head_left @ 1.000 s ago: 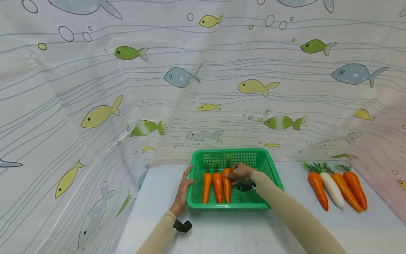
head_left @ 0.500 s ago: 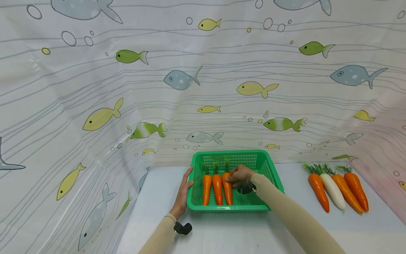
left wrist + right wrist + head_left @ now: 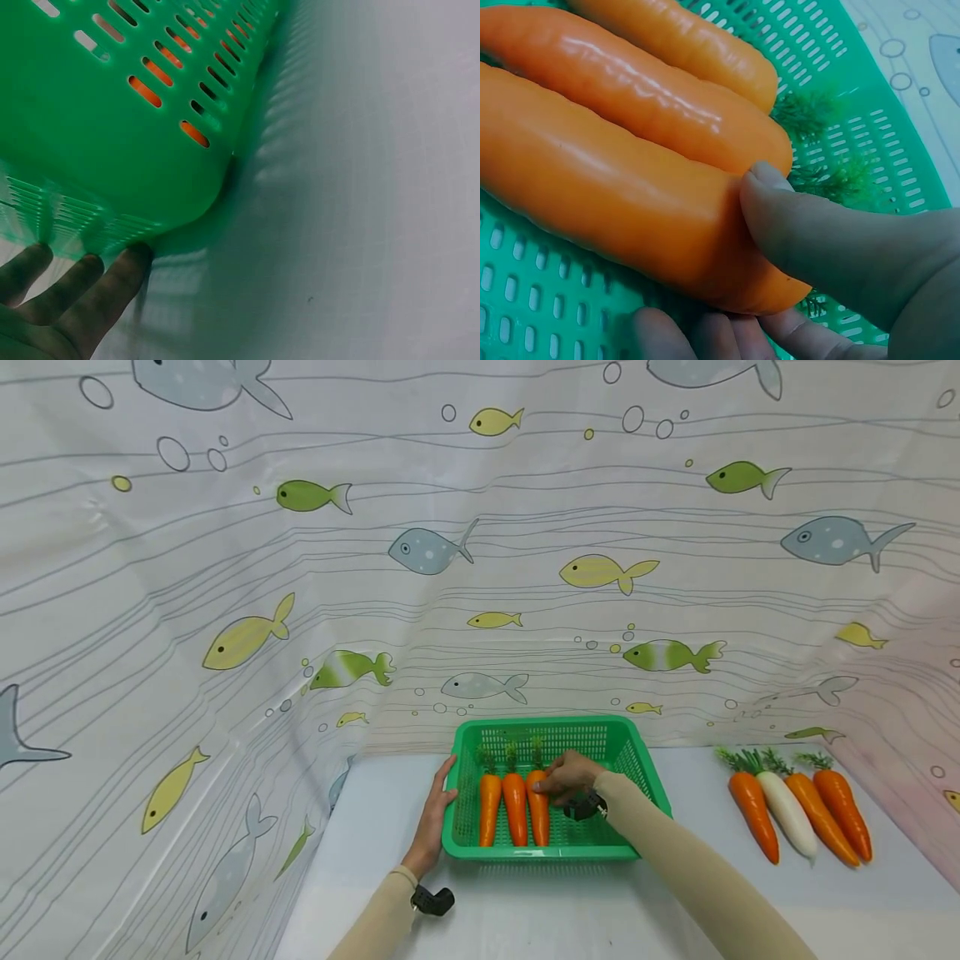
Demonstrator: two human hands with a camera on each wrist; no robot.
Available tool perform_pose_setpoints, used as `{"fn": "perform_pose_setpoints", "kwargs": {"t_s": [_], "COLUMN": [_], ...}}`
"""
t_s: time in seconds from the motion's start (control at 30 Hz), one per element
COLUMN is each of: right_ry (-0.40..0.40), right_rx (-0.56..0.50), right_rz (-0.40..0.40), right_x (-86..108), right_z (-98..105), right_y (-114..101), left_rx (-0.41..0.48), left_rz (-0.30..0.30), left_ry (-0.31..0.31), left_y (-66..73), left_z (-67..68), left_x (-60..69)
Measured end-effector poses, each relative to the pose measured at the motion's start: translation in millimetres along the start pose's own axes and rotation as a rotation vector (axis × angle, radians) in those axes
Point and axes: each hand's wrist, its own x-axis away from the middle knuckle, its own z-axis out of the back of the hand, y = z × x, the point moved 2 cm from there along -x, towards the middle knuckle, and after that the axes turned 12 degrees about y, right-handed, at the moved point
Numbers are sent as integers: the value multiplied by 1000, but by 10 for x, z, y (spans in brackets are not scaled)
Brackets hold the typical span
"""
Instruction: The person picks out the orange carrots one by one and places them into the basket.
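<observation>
Presently, the right hand [image 3: 572, 775] pinches the nearest carrot [image 3: 539, 822], with the thumb laid across its upper side close to the leafy end and other fingers curled at the opposite side. That carrot is inside the green basket [image 3: 540, 853], immediately left of the right hand, its tapered end toward the person. Further left of the same hand lie the middle carrot [image 3: 515, 810] and the outer carrot [image 3: 489, 810], roughly parallel to it, all three leafy tops pointing away from the person. Contact between the pinched and middle carrots cannot be determined.

The left hand [image 3: 431, 818] is placed at the left side of the basket, fingers extended and slightly apart, fingertips against the outer wall. Orange shows through wall slots above those fingertips in the left wrist view.

Well to the right of the right hand, outside the basket, four items lie in a row on the white table [image 3: 360, 827]: a slanted carrot [image 3: 753, 814], a white radish [image 3: 787, 814], a slimmer carrot [image 3: 821, 818] and an end carrot [image 3: 843, 806]. Beyond both hands stands a fish-print sheet [image 3: 525, 647].
</observation>
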Motion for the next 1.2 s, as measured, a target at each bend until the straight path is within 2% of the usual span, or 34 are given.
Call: {"fn": "perform_pose_setpoints", "kwargs": {"t_s": [0.2, 0.5, 0.9, 1.07, 1.2], "right_ry": [-16, 24, 74, 60, 36], "right_rx": [21, 24, 60, 54, 80], "right_rz": [2, -8, -34, -36, -16], "right_x": [3, 35, -58, -22, 32], "right_z": [10, 13, 58, 127, 278], "right_y": [10, 11, 118, 122, 108], "left_rx": [-1, 1, 2, 0, -8], "left_rz": [-4, -5, 2, 4, 7], "left_ry": [1, 0, 0, 1, 0], "left_y": [-5, -12, -20, -21, -11], "left_z": [4, 2, 8, 4, 3], "left_x": [5, 2, -12, -17, -9]}}
